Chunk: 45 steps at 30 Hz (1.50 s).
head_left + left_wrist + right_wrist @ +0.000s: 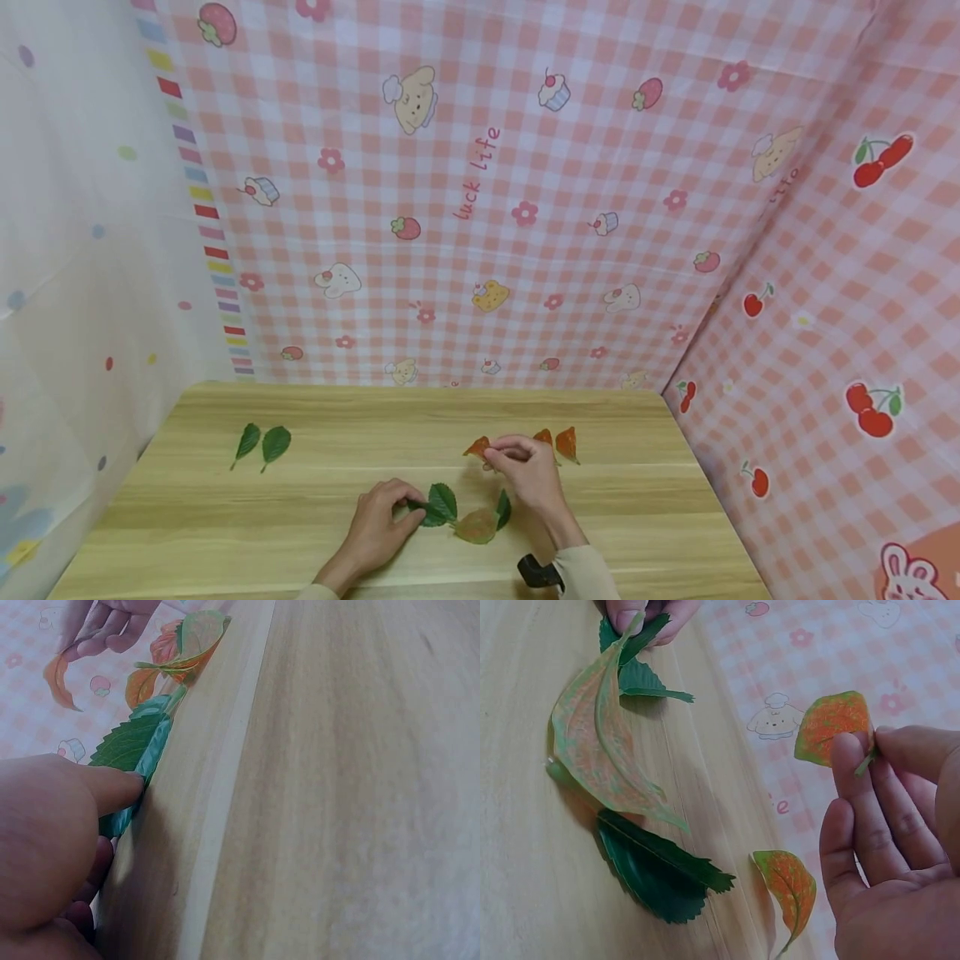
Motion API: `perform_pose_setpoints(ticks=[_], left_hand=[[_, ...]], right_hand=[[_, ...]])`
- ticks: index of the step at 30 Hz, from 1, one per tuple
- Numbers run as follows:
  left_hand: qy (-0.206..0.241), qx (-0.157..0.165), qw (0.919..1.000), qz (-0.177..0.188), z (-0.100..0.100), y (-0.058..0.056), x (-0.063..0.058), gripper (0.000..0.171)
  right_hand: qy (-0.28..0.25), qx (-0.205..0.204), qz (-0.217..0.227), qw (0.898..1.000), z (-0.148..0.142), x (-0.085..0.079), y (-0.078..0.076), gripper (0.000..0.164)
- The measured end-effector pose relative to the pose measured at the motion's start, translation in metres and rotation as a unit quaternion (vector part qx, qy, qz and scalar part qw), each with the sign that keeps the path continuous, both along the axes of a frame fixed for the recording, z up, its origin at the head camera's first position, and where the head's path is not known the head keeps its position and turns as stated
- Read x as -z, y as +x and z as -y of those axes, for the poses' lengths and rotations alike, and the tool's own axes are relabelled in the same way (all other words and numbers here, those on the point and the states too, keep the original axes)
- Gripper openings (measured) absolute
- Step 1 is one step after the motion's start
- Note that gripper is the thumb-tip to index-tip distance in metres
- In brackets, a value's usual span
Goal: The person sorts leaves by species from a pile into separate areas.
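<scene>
Right hand pinches an orange leaf at its fingertips.

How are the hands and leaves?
Left hand: pinching a green leaf
Second green leaf: can't tell if held
Right hand: pinching an orange leaf, held up
Pale orange leaf: curved, unheld
Green leaf beside that: folded, unheld
Green pair, left: on table, unheld
Orange pair, right: unheld, one partly hidden

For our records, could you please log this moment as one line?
left hand: pinches green leaf | right hand: pinches raised orange leaf | left side: two green leaves | right side: two more orange leaves
</scene>
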<state>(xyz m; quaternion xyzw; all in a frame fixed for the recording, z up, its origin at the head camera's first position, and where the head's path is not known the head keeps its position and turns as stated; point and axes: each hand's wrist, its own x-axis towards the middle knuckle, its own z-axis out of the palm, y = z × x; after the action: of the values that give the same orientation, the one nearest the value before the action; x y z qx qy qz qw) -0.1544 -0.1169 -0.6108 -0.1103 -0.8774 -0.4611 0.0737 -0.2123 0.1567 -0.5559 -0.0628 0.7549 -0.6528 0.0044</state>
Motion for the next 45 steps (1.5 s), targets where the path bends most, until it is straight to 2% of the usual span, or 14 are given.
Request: perform_pose_setpoints(ticks=[7, 18, 27, 37, 45], left_hand=[[-0.001, 0.006, 0.9998, -0.017, 0.000, -0.001, 0.003, 0.024], [-0.002, 0.004, 0.9997, -0.023, 0.001, 0.000, 0.004, 0.025], [-0.003, 0.006, 0.9995, -0.032, 0.000, 0.000, 0.004, 0.023], [-0.003, 0.005, 0.9994, -0.034, 0.001, 0.000, 0.005, 0.023], [-0.002, 0.005, 0.9996, -0.027, 0.001, 0.000, 0.004, 0.024]], right_hand=[[-0.027, 0.011, 0.028, 0.999, -0.008, -0.002, 0.003, 0.031], [-0.050, 0.042, 0.051, 0.997, -0.019, -0.004, 0.009, 0.030], [-0.062, 0.085, 0.045, 0.993, -0.036, -0.010, 0.013, 0.025], [-0.027, 0.135, 0.033, 0.990, -0.064, -0.017, 0.016, 0.034], [0.018, 0.174, 0.040, 0.984, -0.089, -0.021, 0.018, 0.029]])
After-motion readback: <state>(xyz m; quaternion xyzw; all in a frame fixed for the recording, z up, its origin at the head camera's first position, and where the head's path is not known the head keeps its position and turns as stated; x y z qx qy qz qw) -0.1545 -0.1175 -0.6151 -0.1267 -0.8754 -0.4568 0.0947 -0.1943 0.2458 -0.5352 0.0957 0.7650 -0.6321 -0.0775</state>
